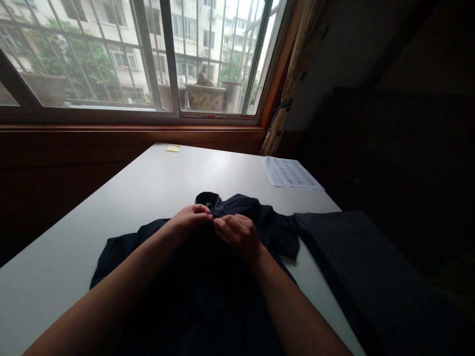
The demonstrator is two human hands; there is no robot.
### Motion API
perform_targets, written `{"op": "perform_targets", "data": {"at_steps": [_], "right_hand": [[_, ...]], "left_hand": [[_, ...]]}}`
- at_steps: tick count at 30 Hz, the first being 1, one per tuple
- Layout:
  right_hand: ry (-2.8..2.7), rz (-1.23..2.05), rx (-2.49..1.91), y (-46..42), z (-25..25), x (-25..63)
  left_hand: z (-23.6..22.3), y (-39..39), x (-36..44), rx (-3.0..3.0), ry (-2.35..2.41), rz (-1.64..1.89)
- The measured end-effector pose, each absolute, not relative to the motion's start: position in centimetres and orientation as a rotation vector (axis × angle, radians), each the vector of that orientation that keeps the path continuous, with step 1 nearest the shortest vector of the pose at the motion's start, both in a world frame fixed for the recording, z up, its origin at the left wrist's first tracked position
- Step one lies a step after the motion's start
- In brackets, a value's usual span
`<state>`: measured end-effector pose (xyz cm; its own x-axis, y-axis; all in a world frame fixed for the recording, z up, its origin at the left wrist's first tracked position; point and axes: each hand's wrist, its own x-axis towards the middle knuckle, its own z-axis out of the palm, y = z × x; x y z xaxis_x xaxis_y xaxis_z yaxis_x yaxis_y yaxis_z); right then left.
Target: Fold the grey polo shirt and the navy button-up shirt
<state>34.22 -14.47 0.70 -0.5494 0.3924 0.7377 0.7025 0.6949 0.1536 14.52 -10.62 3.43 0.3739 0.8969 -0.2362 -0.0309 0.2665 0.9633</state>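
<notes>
A dark navy short-sleeved shirt [208, 296] lies spread on the white table, its collar [208, 198] toward the window. Just below the collar, my left hand [191, 220] pinches the shirt's front edge between thumb and fingers. My right hand [237, 231] meets it there, its fingers also closed on the cloth at the front opening. Both sets of fingertips nearly touch. Whether a button sits between them is too small and dark to tell. A small pale button shows lower down the shirt front.
The white table [129, 193] carries a yellow sticky note [173, 148] at its far edge and printed sheets [291, 173] at the far right. Dark folded cloth [371, 267] hangs over the right edge. Behind stand a barred window and a tied curtain [278, 123].
</notes>
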Motion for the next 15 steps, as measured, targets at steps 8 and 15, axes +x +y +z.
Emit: {"op": "perform_targets", "data": {"at_steps": [8, 15], "right_hand": [[-2.099, -0.211, -0.944, -14.0, 0.4, 34.4], [-1.948, 0.120, -0.956, -13.2, -0.4, 34.5]], "left_hand": [[3.5, -10.6, 14.5, 1.116, 0.973, 0.935], [2.9, -10.5, 14.6, 1.007, 0.955, 0.954]]}}
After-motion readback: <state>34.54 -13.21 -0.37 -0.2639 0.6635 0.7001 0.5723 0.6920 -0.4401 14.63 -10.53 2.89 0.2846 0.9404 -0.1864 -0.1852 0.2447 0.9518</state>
